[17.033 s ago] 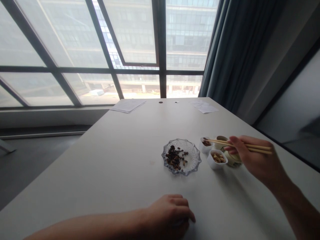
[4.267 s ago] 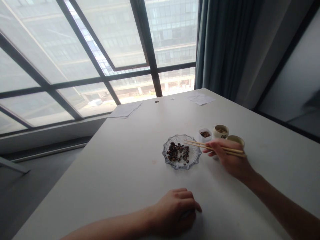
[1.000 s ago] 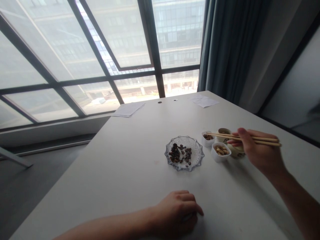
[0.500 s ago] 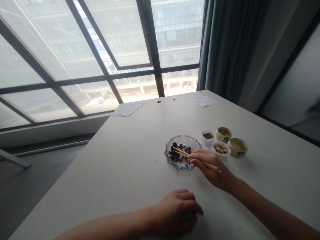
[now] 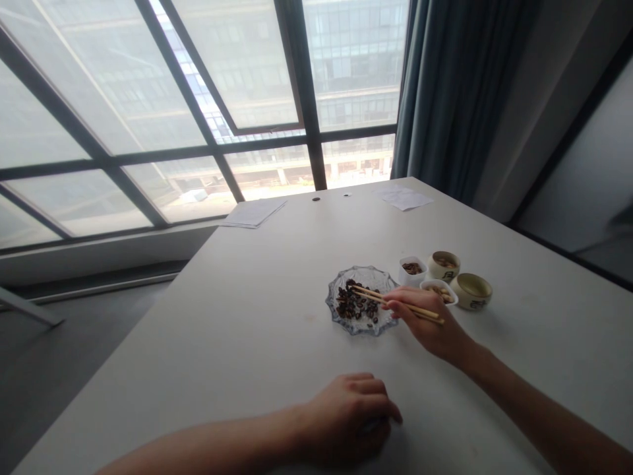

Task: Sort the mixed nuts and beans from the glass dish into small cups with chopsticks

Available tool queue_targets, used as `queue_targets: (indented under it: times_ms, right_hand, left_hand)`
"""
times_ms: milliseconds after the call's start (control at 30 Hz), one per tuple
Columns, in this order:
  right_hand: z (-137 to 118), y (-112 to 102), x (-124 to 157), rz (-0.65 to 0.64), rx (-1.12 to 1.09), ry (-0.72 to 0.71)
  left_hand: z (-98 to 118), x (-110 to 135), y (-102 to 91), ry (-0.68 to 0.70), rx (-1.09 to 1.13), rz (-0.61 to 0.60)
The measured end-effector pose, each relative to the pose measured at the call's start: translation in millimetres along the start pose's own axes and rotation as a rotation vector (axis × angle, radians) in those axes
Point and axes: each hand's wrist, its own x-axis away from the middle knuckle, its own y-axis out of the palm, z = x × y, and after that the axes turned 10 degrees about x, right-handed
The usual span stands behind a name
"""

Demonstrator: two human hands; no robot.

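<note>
My right hand (image 5: 429, 325) grips a pair of wooden chopsticks (image 5: 390, 301) whose tips rest over the dark seeds in a scalloped glass dish (image 5: 336, 292) at the table's middle. Just right of the dish stand two small white cups, one with dark seeds (image 5: 411, 268) and one with pale nuts (image 5: 442, 291), partly hidden by the hand. My left hand (image 5: 352, 417) lies near the table's front edge, its fingers curled under against the tabletop with nothing visible in them.
Two beige ceramic cups (image 5: 444, 264) (image 5: 471, 291) stand right of the white ones. Papers lie at the far edge (image 5: 253, 212) (image 5: 404, 198). The white table (image 5: 237, 330) runs up to a large window; a grey curtain (image 5: 455, 92) hangs at the right.
One second ago my right hand held the chopsticks over the cups at the right. It has swung left and lowered their tips onto the seeds in the glass dish. The left hand has stayed still.
</note>
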Motion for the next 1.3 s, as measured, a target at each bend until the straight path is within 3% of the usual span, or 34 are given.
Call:
queue_targets:
  times_ms: [233, 533, 867, 1300]
  right_hand:
    - [-7, -14, 4, 0.158, 0.026, 0.229]
    - [0, -12, 2, 0.100, 0.078, 0.145]
    - [-1, -17, 5, 0.316, -0.040, 0.239]
    - [3, -24, 1, 0.088, 0.097, 0.076]
  left_hand:
    - [1, 0, 0.1, 0.001, 0.001, -0.007]
    - [1, 0, 0.2, 0.001, 0.006, 0.008]
    - [1, 0, 0.1, -0.004, 0.005, 0.005]
    - [0, 1, 1.4, -0.010, 0.004, 0.005]
